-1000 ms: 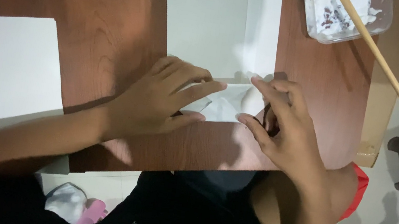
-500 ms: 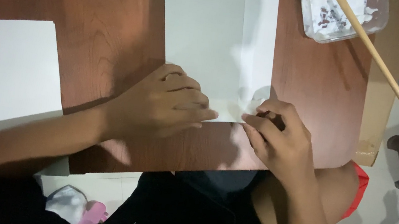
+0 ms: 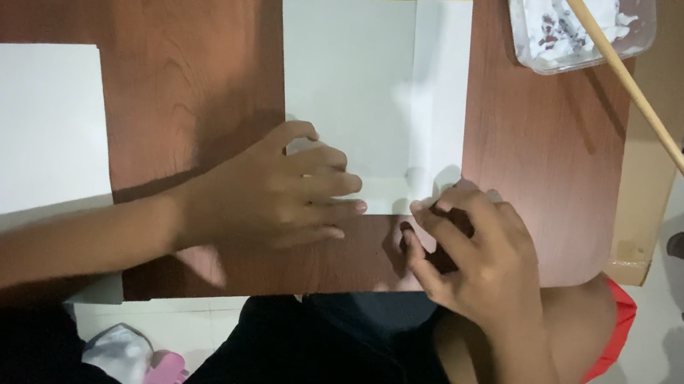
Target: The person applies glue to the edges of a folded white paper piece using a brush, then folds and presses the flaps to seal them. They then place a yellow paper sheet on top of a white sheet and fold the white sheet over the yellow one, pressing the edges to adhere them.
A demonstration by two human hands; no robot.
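Folding step in hand: left hand (image 3: 292,198) flat, fingers spread, pinning sheet (image 3: 365,88) near edge; right hand (image 3: 476,255) fingertips pinching folded corner beside it. Next: firm crease along fold.

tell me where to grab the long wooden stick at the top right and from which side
Grip the wooden stick on its bare lower half, which juts past the clear plastic tray over the table edge. Come from the right: that end is free and looks clean, while the upper end lies across the tray's white paste.
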